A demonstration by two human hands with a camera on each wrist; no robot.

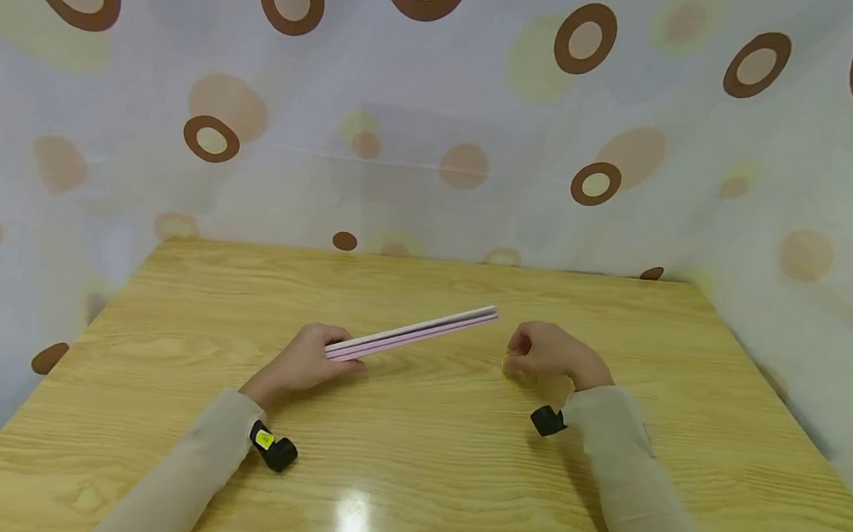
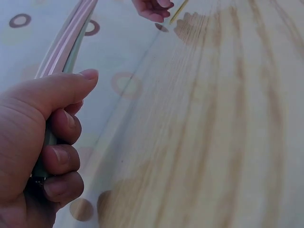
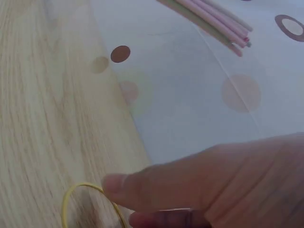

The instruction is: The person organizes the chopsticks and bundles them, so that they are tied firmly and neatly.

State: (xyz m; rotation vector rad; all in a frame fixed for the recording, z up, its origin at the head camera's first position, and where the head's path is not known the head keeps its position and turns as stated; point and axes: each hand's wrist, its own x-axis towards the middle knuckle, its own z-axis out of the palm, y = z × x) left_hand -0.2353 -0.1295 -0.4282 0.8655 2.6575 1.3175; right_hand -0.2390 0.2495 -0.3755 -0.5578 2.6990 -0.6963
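My left hand (image 1: pixel 306 358) grips one end of a bundle of long thin sticks (image 1: pixel 414 332) in pale pink, white and green. In the left wrist view its thumb lies along the sticks (image 2: pixel 64 42) and the other fingers curl round them. The bundle slants up to the right, its far end held over the table. Just right of that end, my right hand (image 1: pixel 551 351) pinches a thin yellow rubber band (image 3: pixel 83 185) between thumb and fingers. The band hangs as a loose loop, apart from the sticks. Part of it is hidden behind the fingers in the right wrist view.
Both hands are above a light wood-grain table (image 1: pixel 413 432). A pale curtain (image 1: pixel 440 92) with brown and beige circles stands along its back and sides. Each sleeve cuff carries a small black camera (image 1: pixel 548 421).
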